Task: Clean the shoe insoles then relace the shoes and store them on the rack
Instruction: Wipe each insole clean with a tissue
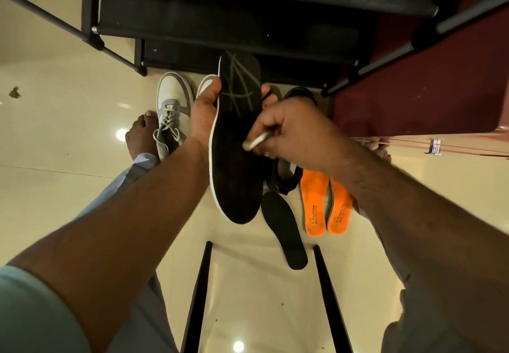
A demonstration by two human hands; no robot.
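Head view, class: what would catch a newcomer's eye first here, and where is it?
First, the black insole at centre, gripped by the left hand while the right hand holds a small white brush against it. Next, the orange insoles lying side by side on the floor, lower right of it.

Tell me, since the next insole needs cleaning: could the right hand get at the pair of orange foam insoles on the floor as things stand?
Probably yes. The orange foam insoles lie uncovered on the floor just below the right hand, but that hand grips a small white tool.
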